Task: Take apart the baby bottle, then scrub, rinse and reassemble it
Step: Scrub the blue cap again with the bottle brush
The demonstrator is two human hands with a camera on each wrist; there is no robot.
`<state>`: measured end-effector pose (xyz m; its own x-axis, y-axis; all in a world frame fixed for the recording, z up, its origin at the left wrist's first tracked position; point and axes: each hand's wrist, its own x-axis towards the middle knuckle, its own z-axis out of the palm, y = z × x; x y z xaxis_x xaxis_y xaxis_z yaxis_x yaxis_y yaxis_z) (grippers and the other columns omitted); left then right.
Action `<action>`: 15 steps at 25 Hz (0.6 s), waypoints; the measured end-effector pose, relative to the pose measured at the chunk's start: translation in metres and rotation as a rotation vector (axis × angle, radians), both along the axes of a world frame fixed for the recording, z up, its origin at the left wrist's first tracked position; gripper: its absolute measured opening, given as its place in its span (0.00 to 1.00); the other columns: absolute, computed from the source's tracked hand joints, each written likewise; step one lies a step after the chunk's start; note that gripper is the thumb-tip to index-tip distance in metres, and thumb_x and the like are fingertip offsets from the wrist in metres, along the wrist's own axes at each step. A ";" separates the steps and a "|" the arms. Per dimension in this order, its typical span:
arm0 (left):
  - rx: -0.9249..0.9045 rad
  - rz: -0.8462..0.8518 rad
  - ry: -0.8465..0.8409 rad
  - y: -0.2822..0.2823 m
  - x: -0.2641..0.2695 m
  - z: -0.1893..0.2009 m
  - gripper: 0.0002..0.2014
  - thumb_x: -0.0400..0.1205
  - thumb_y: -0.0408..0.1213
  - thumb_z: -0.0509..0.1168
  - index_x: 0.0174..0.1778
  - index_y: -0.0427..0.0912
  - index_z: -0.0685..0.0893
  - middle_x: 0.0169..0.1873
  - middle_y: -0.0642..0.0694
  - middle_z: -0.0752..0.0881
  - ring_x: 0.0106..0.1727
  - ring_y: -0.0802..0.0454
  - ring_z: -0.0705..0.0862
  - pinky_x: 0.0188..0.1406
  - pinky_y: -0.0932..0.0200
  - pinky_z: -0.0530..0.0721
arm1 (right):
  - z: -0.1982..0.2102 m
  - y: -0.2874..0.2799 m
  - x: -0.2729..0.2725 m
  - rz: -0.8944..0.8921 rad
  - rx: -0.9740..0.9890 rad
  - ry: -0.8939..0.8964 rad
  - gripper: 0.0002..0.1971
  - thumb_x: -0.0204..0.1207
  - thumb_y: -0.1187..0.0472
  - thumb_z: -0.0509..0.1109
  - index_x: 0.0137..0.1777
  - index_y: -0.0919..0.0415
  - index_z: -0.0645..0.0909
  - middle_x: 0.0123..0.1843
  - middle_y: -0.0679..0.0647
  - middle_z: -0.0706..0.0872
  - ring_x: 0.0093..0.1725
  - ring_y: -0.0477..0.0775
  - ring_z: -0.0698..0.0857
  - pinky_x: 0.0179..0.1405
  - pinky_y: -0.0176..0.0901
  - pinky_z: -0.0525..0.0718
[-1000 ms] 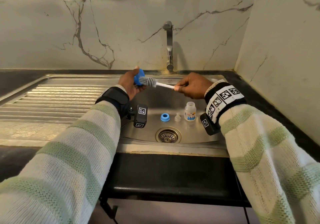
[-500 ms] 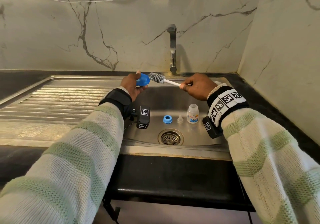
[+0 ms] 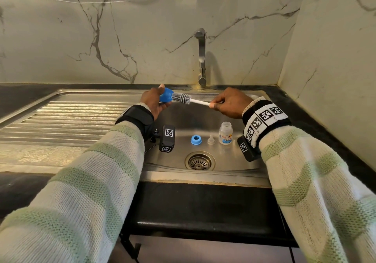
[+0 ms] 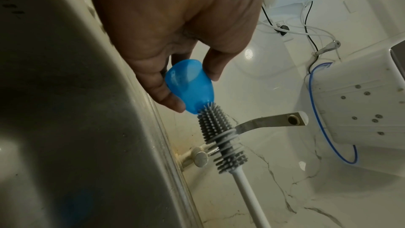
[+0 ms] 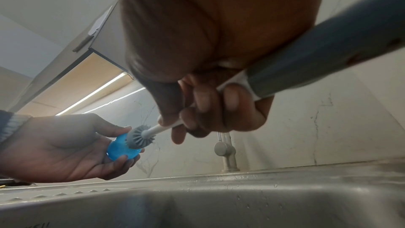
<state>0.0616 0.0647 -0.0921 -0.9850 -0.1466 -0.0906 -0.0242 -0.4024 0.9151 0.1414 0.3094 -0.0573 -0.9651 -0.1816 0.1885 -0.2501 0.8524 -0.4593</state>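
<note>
1. Now the bottle brush [image 3: 181, 98] has its bristle tip inside the blue cap [image 3: 165, 97]; half a second ago it was outside the rim.
2. Left hand [image 3: 153, 104] grip curls round the cap above the sink [image 3: 203, 176] back edge; right hand [image 3: 231, 102] grip pinches the brush handle.
3. On the sink floor: one blue ring [image 3: 196, 139], one clear teat [image 3: 210, 140], one bottle [image 3: 225, 133] upright.

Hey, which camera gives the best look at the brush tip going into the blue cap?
The left wrist view: the blue cap and brush bristles at its mouth fill the frame. The head view shows them small and side-on; the right wrist view sees the brush end-on, covering the opening.
</note>
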 end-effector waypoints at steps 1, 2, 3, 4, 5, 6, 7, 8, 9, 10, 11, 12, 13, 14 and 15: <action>0.004 0.003 -0.002 -0.001 0.000 0.000 0.22 0.85 0.38 0.67 0.73 0.33 0.74 0.66 0.34 0.80 0.51 0.43 0.86 0.34 0.56 0.88 | 0.000 0.000 0.000 -0.013 0.018 0.021 0.14 0.81 0.52 0.70 0.60 0.57 0.89 0.50 0.52 0.91 0.46 0.50 0.84 0.47 0.40 0.77; 0.007 0.006 -0.003 0.000 0.000 0.000 0.22 0.85 0.38 0.67 0.73 0.33 0.74 0.66 0.34 0.80 0.52 0.43 0.86 0.35 0.55 0.89 | 0.001 0.000 0.000 -0.022 0.025 0.036 0.14 0.81 0.52 0.70 0.61 0.57 0.89 0.52 0.53 0.91 0.47 0.50 0.83 0.48 0.40 0.77; 0.009 0.005 -0.001 0.000 0.001 0.001 0.22 0.85 0.38 0.67 0.73 0.33 0.74 0.66 0.33 0.80 0.52 0.42 0.86 0.35 0.55 0.89 | 0.001 0.001 0.001 -0.016 0.018 0.030 0.14 0.81 0.52 0.70 0.61 0.57 0.89 0.50 0.52 0.91 0.46 0.50 0.83 0.47 0.40 0.77; 0.012 0.002 0.000 -0.001 0.001 0.001 0.23 0.84 0.39 0.67 0.73 0.33 0.74 0.66 0.33 0.79 0.52 0.42 0.86 0.34 0.55 0.89 | 0.001 0.001 0.001 0.003 0.007 0.006 0.14 0.81 0.52 0.70 0.60 0.57 0.89 0.47 0.51 0.91 0.44 0.49 0.83 0.45 0.40 0.78; 0.014 -0.002 0.000 -0.001 0.000 0.001 0.23 0.84 0.39 0.68 0.72 0.33 0.74 0.66 0.33 0.79 0.53 0.41 0.86 0.33 0.55 0.89 | 0.001 0.001 0.002 0.024 0.006 -0.024 0.13 0.81 0.52 0.70 0.60 0.57 0.89 0.43 0.50 0.90 0.42 0.49 0.83 0.42 0.39 0.79; 0.012 -0.010 0.000 -0.001 0.000 0.002 0.22 0.84 0.39 0.68 0.72 0.33 0.74 0.66 0.33 0.79 0.54 0.41 0.86 0.33 0.55 0.89 | 0.001 0.000 0.003 0.034 0.017 -0.036 0.13 0.81 0.53 0.70 0.59 0.57 0.89 0.43 0.50 0.90 0.42 0.49 0.84 0.42 0.38 0.79; 0.006 -0.014 0.001 -0.001 0.000 0.002 0.22 0.84 0.39 0.68 0.72 0.33 0.74 0.66 0.33 0.79 0.55 0.41 0.86 0.34 0.55 0.89 | 0.000 0.000 0.002 0.029 0.030 -0.027 0.13 0.81 0.53 0.70 0.59 0.57 0.89 0.47 0.51 0.91 0.45 0.49 0.85 0.46 0.39 0.80; 0.000 -0.016 0.005 -0.001 0.000 0.002 0.22 0.84 0.39 0.68 0.72 0.33 0.74 0.65 0.34 0.79 0.56 0.41 0.86 0.36 0.55 0.89 | 0.000 0.001 0.001 0.014 0.037 -0.012 0.13 0.80 0.53 0.71 0.59 0.57 0.89 0.51 0.52 0.92 0.49 0.50 0.86 0.50 0.39 0.79; -0.004 -0.013 0.012 -0.001 0.000 0.001 0.23 0.84 0.39 0.68 0.71 0.33 0.74 0.65 0.34 0.79 0.56 0.42 0.86 0.37 0.55 0.89 | 0.000 0.001 0.000 0.000 0.039 -0.003 0.13 0.80 0.53 0.71 0.60 0.57 0.89 0.54 0.52 0.91 0.51 0.51 0.85 0.52 0.40 0.78; -0.012 -0.007 0.016 -0.001 -0.001 0.001 0.23 0.83 0.40 0.69 0.71 0.34 0.74 0.65 0.34 0.79 0.55 0.42 0.86 0.38 0.55 0.89 | 0.000 0.000 0.000 -0.010 0.044 0.003 0.13 0.80 0.53 0.71 0.60 0.57 0.89 0.55 0.53 0.91 0.52 0.52 0.85 0.52 0.40 0.78; -0.027 -0.001 0.018 -0.002 -0.002 0.001 0.23 0.83 0.41 0.70 0.71 0.34 0.75 0.65 0.35 0.80 0.54 0.43 0.86 0.38 0.56 0.89 | 0.000 -0.001 0.000 -0.024 0.052 0.015 0.13 0.81 0.53 0.70 0.60 0.58 0.89 0.55 0.54 0.91 0.51 0.52 0.85 0.51 0.41 0.78; -0.050 0.008 0.017 -0.003 -0.002 0.001 0.23 0.83 0.41 0.70 0.70 0.34 0.76 0.64 0.35 0.80 0.52 0.44 0.86 0.38 0.56 0.88 | 0.001 -0.002 0.000 -0.043 0.052 0.038 0.14 0.81 0.54 0.70 0.60 0.58 0.89 0.53 0.55 0.91 0.49 0.53 0.85 0.50 0.42 0.79; -0.079 0.013 0.013 -0.003 -0.002 0.000 0.23 0.82 0.42 0.70 0.69 0.35 0.77 0.63 0.36 0.80 0.50 0.44 0.86 0.37 0.56 0.88 | 0.002 -0.001 0.000 -0.066 0.042 0.070 0.14 0.82 0.54 0.69 0.60 0.59 0.89 0.51 0.56 0.91 0.47 0.55 0.85 0.48 0.43 0.80; -0.115 0.012 0.006 -0.002 -0.002 0.000 0.22 0.82 0.42 0.71 0.68 0.35 0.78 0.61 0.36 0.81 0.48 0.45 0.86 0.36 0.56 0.89 | 0.003 0.000 -0.001 -0.087 0.025 0.107 0.14 0.82 0.54 0.68 0.59 0.60 0.89 0.49 0.57 0.91 0.46 0.56 0.86 0.47 0.44 0.82; -0.154 -0.001 -0.004 -0.001 -0.002 -0.002 0.22 0.81 0.42 0.72 0.67 0.35 0.78 0.59 0.37 0.81 0.47 0.44 0.86 0.35 0.55 0.89 | 0.003 0.002 -0.001 -0.100 0.013 0.135 0.14 0.82 0.54 0.68 0.59 0.60 0.89 0.48 0.58 0.91 0.46 0.57 0.86 0.48 0.45 0.83</action>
<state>0.0600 0.0635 -0.0937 -0.9849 -0.1579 -0.0706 -0.0280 -0.2575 0.9659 0.1404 0.3112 -0.0541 -0.9447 -0.0888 0.3157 -0.2219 0.8819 -0.4160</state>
